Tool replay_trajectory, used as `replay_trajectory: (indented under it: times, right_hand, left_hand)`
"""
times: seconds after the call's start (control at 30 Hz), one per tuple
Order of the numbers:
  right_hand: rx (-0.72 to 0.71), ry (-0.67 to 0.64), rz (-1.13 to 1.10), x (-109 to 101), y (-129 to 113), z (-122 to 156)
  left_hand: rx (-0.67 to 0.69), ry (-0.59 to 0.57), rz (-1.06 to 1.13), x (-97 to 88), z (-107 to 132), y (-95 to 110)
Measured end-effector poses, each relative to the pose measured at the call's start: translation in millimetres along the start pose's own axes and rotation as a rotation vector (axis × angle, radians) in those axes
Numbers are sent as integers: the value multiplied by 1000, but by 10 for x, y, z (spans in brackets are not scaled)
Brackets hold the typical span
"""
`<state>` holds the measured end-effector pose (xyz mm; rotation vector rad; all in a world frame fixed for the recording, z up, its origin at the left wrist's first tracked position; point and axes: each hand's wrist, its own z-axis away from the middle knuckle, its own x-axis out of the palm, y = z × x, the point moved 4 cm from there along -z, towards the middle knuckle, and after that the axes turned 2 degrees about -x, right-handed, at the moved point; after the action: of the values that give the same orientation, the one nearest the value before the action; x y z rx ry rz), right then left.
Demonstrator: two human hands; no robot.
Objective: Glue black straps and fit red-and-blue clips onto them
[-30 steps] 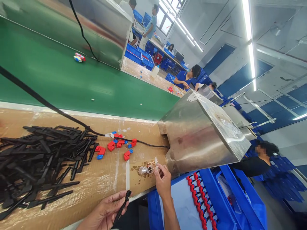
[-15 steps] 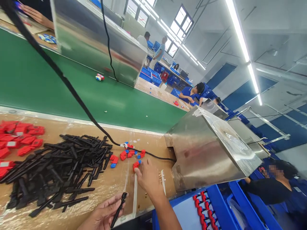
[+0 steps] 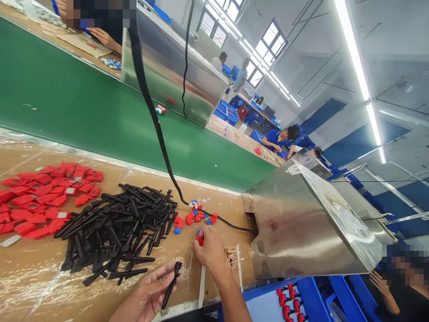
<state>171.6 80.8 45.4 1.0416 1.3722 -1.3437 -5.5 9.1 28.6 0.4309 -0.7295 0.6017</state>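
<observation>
My left hand is closed around a slim black plastic stick, whose wider end points up and away from me. Between the fingers of my right hand is a small red-and-blue plastic piece, partly hidden by the fingers. Just beyond that hand, several more red-and-blue pieces lie on the brown bench near a black cable. To the left spreads a heap of black sticks, and past it a pile of red plastic parts.
A shiny metal box stands right of my hands, with the cable running into its opening. Below it sits a blue tray with rows of red-and-black assemblies. A green belt runs behind the bench. Other people work around.
The view has swung left, so more of the red pile shows. My right hand has drawn the red-and-blue piece nearer, away from the others. My left hand still grips the black stick.
</observation>
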Motion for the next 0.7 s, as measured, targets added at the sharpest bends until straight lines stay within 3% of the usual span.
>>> replay_trajectory:
  times: [0.2, 0.43, 0.5, 0.7]
  right_hand:
    - [-122, -34, -154, -1, -63, 99]
    - [-36, -15, -427, -6, -84, 155]
    - [18, -29, -580, -15, -92, 206]
    - [221, -249, -1291, 72, -112, 396]
  left_hand:
    - [85, -47, -11, -104, -56, -42]
    - [58, -14, 19, -214, -158, -58]
    - [77, -29, 25, -210, -162, -39]
    - [163, -69, 89, -97, -96, -11]
